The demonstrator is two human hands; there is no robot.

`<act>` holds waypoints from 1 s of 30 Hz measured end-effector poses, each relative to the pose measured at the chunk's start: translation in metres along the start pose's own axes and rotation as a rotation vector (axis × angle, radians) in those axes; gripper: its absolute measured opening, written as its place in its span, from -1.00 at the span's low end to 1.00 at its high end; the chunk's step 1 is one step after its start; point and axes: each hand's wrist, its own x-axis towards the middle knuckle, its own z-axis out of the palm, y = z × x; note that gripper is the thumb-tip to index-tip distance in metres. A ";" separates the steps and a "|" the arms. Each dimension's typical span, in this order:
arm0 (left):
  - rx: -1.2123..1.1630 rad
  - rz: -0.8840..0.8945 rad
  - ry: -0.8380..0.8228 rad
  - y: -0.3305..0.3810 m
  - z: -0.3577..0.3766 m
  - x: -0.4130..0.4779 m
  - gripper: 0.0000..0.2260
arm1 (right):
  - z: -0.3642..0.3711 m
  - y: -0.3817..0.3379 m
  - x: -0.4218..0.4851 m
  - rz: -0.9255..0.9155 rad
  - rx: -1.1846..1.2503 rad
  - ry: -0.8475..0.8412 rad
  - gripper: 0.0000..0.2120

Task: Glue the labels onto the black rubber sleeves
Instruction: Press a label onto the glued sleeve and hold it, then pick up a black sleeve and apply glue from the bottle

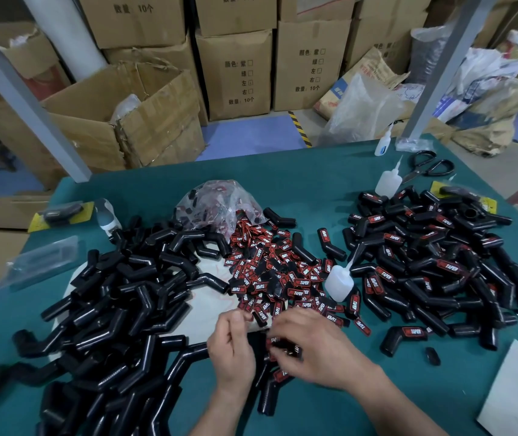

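Smooth, glossy black rubber on the sleeves (119,297); labels (283,278) of matt red-and-black rubber or plastic, hard to tell which. Matt teal covering over the table (314,184). Translucent white plastic for the glue bottle (339,281). Clear, crinkled film for the bag (216,199). Rough brown cardboard in the boxes (235,73). Bare metal blades and black handles on the scissors (419,174).

Teal table cover (314,171) under glossy black sleeves (125,294), labels (270,269) red and black with white lettering, glue bottle (339,284) translucent white, scissors (430,166) black-handled, boxes (239,45) brown with dark print, floor (245,136) blue with a yellow-and-black stripe (301,130).
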 end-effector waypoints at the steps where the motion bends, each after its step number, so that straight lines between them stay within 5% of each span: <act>1: 0.051 0.011 -0.057 0.001 0.001 0.000 -0.80 | 0.003 -0.003 0.005 0.032 0.057 0.118 -0.85; 4: 0.105 -0.022 -0.139 0.000 0.004 0.008 -0.92 | 0.009 -0.007 0.032 0.180 0.223 0.336 -0.88; 14: 0.001 -0.194 -0.023 -0.003 0.006 0.017 -0.71 | 0.052 0.013 0.173 0.350 -0.173 0.003 -0.68; 17: -0.029 -0.184 -0.030 -0.001 0.005 0.015 -0.87 | 0.066 0.018 0.183 0.422 -0.256 0.017 -0.68; 20: -0.017 -0.174 -0.022 -0.004 0.005 0.016 -0.77 | 0.064 0.019 0.182 0.489 -0.166 0.154 -0.70; 24: 0.029 0.003 0.077 0.003 0.008 0.014 -0.46 | 0.042 0.012 0.142 0.419 0.078 0.379 -0.70; 30: 0.330 0.261 0.012 0.002 0.012 0.008 -0.46 | 0.014 0.006 0.061 0.286 0.342 0.338 -0.72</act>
